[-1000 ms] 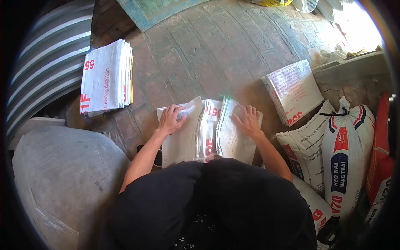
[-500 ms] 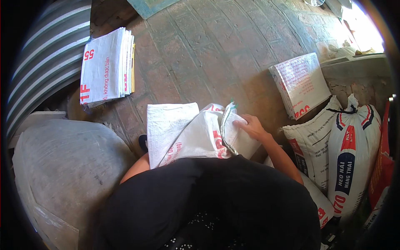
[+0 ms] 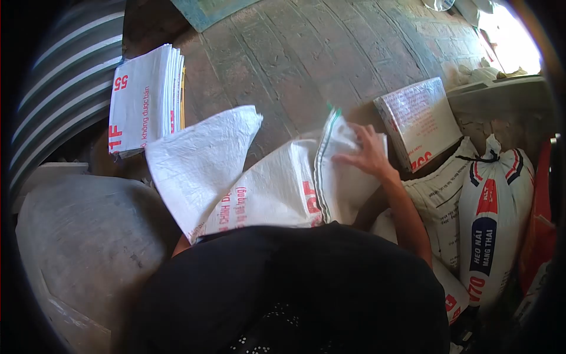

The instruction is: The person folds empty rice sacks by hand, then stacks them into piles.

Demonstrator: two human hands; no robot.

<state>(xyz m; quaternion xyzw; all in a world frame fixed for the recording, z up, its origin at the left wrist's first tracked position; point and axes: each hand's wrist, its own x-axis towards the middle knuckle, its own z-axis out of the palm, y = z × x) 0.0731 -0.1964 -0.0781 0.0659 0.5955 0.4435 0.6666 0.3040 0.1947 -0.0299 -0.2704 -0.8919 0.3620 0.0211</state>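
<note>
A white woven sack (image 3: pixel 271 189) with red lettering lies spread across my lap, partly folded. Its stitched edge with green thread runs up the right part, and a loose white flap rises at the left. My right hand (image 3: pixel 370 154) rests against the sack's right end, thumb and fingers spread apart. Only a bit of my left forearm (image 3: pixel 181 244) shows at the sack's lower left; the left hand itself is hidden behind the sack.
A stack of folded sacks (image 3: pixel 138 97) lies on the brick floor at left, another folded stack (image 3: pixel 421 121) at right. Filled sacks (image 3: pixel 492 218) stand close on my right. A grey covered mound (image 3: pixel 94 230) is on my left, beside corrugated sheeting (image 3: pixel 76 71).
The sack has spread wider, its left flap swinging up and to the left. My right hand has moved up and slightly right, its fingers now spread.
</note>
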